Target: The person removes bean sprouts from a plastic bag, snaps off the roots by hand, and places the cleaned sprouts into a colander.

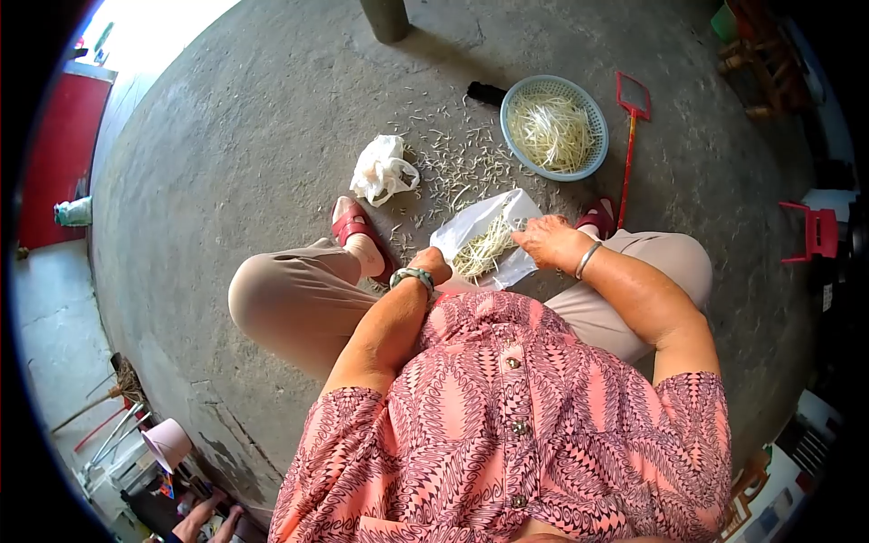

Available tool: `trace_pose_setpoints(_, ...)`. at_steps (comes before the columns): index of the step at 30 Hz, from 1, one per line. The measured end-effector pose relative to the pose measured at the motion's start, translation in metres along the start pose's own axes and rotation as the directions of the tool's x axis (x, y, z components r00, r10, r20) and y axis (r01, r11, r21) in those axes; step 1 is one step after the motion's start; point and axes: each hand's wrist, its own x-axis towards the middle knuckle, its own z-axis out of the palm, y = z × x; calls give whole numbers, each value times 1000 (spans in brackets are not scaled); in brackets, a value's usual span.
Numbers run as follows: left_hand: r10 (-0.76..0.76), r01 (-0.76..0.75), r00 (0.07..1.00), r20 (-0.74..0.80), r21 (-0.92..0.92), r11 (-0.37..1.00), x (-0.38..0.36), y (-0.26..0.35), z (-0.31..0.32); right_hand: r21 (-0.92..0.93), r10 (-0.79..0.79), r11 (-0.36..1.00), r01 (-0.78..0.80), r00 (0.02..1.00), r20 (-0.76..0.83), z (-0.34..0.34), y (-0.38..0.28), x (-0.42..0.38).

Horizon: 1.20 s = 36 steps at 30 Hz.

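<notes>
A white translucent plastic bag [515,271] lies open between my legs, with pale bean sprouts [482,251] heaped inside it. My left hand [433,264], a beaded bracelet at its wrist, is closed on the bag's left edge. At the bag's right side, my right hand [552,242] has its fingers bent and drawn together beside the sprouts. Whatever lies between those fingertips is too small to tell. Farther out, a light blue plastic colander [594,101] holds a bigger pile of bean sprouts [552,136].
Short pale scraps [462,167] litter the concrete floor beyond the bag. Left of them sits a knotted white plastic bag [382,169]. A red fly swatter [629,149] lies right of the colander. A post [386,20] stands ahead; a red stool [815,233] is far right.
</notes>
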Motion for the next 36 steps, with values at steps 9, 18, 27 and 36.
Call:
trace_pose_setpoints(9,144,-161,955,-260,-45,986,-10,4,-6,-116,208,977,-178,916,343,-39,-2,23)
trace_pose_setpoints(18,115,-157,923,-367,-87,984,-2,9,-25,-282,265,947,-151,865,427,-24,7,21)
trace_pose_setpoints(27,138,-234,914,-381,-217,948,45,25,-66,320,-151,941,113,984,97,-45,-10,15)
trace_pose_setpoints(36,230,-199,883,-410,118,973,160,72,-31,329,-30,944,-18,990,141,-46,-14,0)
